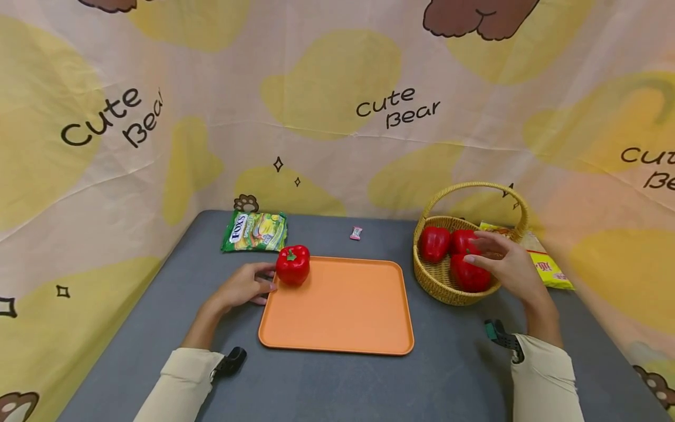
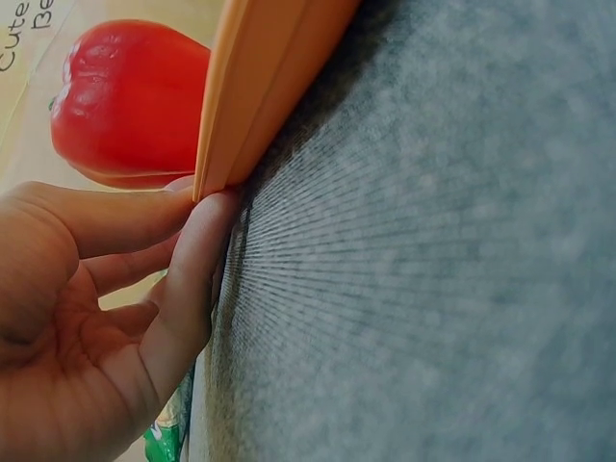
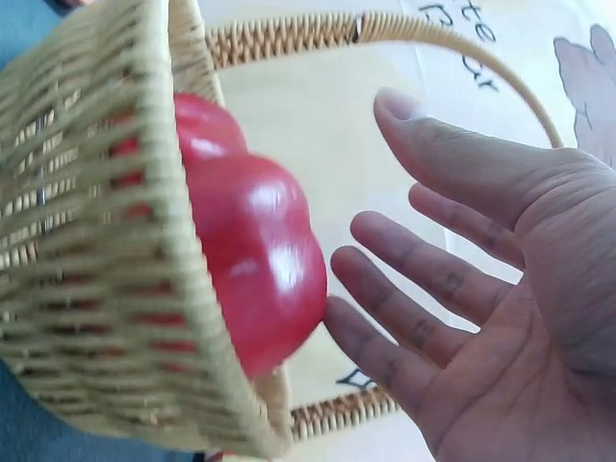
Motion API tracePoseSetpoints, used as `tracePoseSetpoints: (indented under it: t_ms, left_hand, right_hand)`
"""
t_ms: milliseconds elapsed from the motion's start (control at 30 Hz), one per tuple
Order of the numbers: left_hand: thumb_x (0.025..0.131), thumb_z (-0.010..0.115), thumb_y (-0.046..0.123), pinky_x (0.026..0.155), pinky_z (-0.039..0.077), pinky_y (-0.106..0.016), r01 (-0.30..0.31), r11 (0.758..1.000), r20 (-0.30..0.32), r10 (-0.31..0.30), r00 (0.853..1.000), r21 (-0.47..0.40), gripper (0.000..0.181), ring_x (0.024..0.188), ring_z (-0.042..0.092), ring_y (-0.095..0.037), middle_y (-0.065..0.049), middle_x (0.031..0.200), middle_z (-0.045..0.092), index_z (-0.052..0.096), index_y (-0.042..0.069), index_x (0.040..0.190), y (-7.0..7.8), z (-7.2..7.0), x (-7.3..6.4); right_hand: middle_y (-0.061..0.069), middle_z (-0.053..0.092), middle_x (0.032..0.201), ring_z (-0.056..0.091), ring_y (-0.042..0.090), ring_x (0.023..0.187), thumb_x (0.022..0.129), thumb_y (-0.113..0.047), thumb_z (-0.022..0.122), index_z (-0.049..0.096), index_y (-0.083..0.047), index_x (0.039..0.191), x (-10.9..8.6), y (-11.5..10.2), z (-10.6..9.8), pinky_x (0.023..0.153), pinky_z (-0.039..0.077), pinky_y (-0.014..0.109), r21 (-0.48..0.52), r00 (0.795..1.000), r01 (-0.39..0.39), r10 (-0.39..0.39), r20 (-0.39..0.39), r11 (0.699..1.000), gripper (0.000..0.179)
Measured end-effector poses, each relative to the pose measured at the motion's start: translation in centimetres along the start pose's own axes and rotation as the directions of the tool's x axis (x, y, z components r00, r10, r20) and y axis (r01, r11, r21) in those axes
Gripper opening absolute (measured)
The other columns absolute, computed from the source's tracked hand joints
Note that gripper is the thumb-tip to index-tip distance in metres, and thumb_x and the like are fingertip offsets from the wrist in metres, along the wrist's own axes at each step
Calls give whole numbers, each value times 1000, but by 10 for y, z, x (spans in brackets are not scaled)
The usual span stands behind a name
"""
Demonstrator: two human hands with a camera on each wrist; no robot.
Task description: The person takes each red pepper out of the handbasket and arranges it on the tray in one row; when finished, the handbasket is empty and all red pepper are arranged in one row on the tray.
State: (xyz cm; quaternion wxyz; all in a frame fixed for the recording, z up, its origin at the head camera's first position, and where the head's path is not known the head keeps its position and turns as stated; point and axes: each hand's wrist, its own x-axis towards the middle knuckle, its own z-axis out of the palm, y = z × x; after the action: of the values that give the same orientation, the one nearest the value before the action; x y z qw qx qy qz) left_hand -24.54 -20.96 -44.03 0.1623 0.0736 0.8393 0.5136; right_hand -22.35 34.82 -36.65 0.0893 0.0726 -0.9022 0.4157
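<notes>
On the far left corner of an orange tray (image 1: 337, 308) stands a red bell pepper (image 1: 293, 266) with a green stem. My left hand (image 1: 245, 287) pinches the tray's left rim between thumb and finger, close beside that pepper; the left wrist view shows the pinched orange edge (image 2: 250, 87). To the right, a wicker basket (image 1: 443, 292) with a tall handle holds three red bell peppers (image 1: 469, 275). Over the basket's right side is my right hand (image 1: 514, 269), holding nothing. Its fingers are spread near a pepper (image 3: 260, 260) in the right wrist view.
A green FOX'S candy bag (image 1: 255, 232) lies behind the tray at the left. One small pink wrapped candy (image 1: 355, 233) rests near the back edge. Behind the basket sits a yellow snack bag (image 1: 548, 269). A printed cloth (image 1: 327, 117) hangs around the grey table (image 1: 369, 387).
</notes>
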Motion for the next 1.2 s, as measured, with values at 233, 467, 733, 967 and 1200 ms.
tracePoseSetpoints:
  t_ms: [233, 467, 733, 967, 1200]
  left_hand:
    - [101, 65, 6, 77, 67, -38, 7, 1000, 2, -7, 1000, 5, 58, 108, 73, -27, -30, 147, 56, 46, -8, 154, 0, -2, 1]
    - [101, 66, 7, 78, 67, -38, 18, 1000, 4, -18, 1000, -5, 59, 107, 73, -27, -30, 148, 56, 45, -7, 155, 1, -2, -1]
    - [101, 67, 8, 78, 67, -37, 21, 1000, 5, -21, 1000, -5, 59, 109, 73, -27, -29, 147, 56, 46, -7, 155, 1, -2, 0]
    - [101, 67, 8, 77, 67, -37, 18, 1000, 5, -18, 1000, -4, 59, 108, 73, -27, -30, 147, 56, 46, -7, 154, -1, -2, 0]
    - [101, 67, 7, 78, 67, -37, 19, 1000, 6, -19, 1000, -7, 59, 109, 73, -27, -30, 148, 55, 46, -7, 154, -1, -2, 0]
  right_hand:
    - [31, 59, 143, 61, 47, 127, 98, -28, 78, 49, 1, 155, -1, 6, -5, 80, 49, 6, -20, 996, -48, 49, 72, 999, 70]
    - [31, 51, 154, 52, 52, 137, 98, -35, 78, 47, 4, 155, 0, 12, -5, 80, 47, 6, -61, 980, -130, 138, 144, 990, 75]
    - [35, 49, 150, 58, 51, 128, 98, -28, 78, 54, 8, 148, 1, 17, -4, 78, 52, 12, -113, 974, -135, 153, 169, 984, 67]
    - [36, 53, 145, 60, 48, 122, 98, -30, 78, 53, 7, 148, 2, 17, -3, 77, 56, 18, -126, 964, -166, 188, 189, 978, 67]
    - [35, 59, 142, 60, 49, 127, 97, -32, 79, 52, 6, 147, 3, 16, -1, 83, 57, 20, -133, 963, -162, 186, 195, 978, 68]
